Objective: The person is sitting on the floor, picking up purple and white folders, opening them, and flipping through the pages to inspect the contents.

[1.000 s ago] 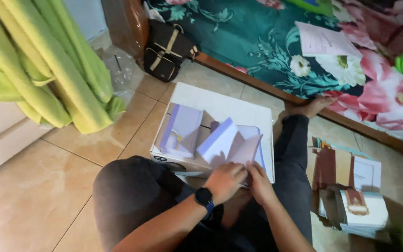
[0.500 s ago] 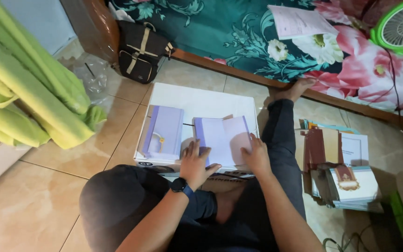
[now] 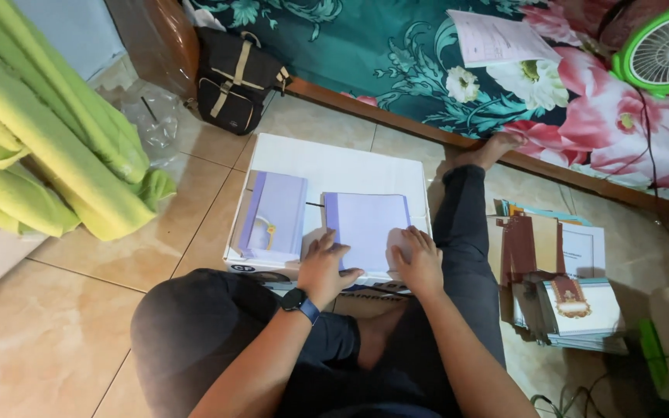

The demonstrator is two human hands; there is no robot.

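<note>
Head view: we press both hands, left hand (image 3: 325, 267) and right hand (image 3: 418, 263), open and flat on the lilac card (image 3: 367, 229) lying on the white box (image 3: 334, 166), apparently creasing it; next calls for firm, even pressure.

1. The left hand (image 3: 325, 267) presses flat on the near left edge of a pale lilac folded card (image 3: 367, 230).
2. The right hand (image 3: 418, 261) rests on its near right corner.
3. The card lies on a white box (image 3: 334, 166), beside a stack of lilac cards (image 3: 276, 214).
4. A black bag (image 3: 238, 81) stands beyond, a pile of printed cards (image 3: 563, 282) to the right.
</note>
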